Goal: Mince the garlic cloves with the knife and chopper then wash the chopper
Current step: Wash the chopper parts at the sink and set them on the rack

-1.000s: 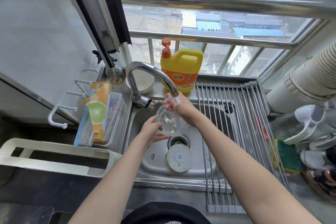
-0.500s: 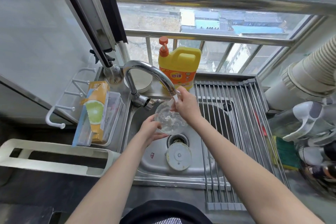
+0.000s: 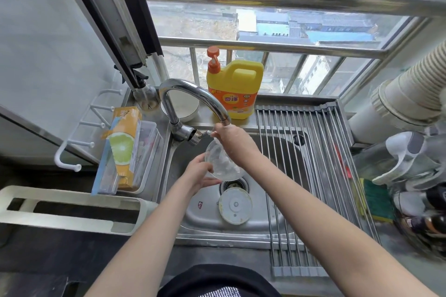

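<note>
Both hands tilt the clear chopper bowl [image 3: 223, 164] mouth toward the camera

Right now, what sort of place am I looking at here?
Most likely a home kitchen, at the sink by a window: a stainless steel sink with a curved chrome faucet, a yellow dish soap jug, and a roll-up metal drying rack.

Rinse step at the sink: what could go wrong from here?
1. The clear chopper bowl looks wet; the left hand holds only its lower edge, so it might slip into the sink.
2. The white lid lies beside the open drain, where a dropped bowl could strike it.
</note>
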`<state>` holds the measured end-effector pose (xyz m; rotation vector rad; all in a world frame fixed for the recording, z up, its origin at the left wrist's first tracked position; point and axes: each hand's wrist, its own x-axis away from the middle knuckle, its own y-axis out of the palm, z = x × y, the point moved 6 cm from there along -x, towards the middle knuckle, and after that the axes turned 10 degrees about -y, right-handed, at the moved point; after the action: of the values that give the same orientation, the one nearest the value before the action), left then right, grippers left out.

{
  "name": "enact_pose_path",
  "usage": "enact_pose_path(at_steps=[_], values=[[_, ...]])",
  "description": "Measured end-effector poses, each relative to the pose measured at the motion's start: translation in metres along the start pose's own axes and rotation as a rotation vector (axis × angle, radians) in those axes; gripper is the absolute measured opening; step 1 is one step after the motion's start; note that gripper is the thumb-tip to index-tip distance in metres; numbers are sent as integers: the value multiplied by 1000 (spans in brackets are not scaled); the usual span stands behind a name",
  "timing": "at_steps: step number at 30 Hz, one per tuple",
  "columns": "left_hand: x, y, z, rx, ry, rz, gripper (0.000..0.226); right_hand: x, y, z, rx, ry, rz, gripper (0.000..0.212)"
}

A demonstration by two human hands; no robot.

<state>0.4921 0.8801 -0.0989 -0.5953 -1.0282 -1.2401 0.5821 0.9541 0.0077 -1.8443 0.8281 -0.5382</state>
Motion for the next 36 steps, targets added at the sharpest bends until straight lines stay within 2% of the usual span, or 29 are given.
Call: enact_pose_path(at_steps=[2,4,6,9,11,12,16,22,27,30,33,36], values=[[0,1,0,1,4,-7,63,-1,4,2,-75,22,8,24],[0,0,1,6,1,-3,62,1,2,8,-236,110,148,18],[0,-1,1,9,0,0,62,5,-1,20,-450,254,309,18],[3,-2,0,22,-3,4,62,11,12,34,-837,445,359,14],[3,-3,-1,40,-6,2,62,15,21,40,-1098,536,413,18],[3,-4,-1,49,-6,4,62,17,25,42,-1151,575,425,22],[2,-6,-3,56,-3,13,63,19,28,39,-1118,596,376,30],[3,-2,-2,66,3,10,60,23,22,28,-938,492,328,20],[-1,4,3,55,13,14,59,42,16,40,-1096,493,523,9],[-3,7,3,58,8,10,59,60,-3,53,-1061,533,803,6],[-5,9,3,39,5,7,59,87,-24,75,-836,552,1044,7],[-8,10,4,20,11,7,58,100,-42,88,-586,482,992,9]])
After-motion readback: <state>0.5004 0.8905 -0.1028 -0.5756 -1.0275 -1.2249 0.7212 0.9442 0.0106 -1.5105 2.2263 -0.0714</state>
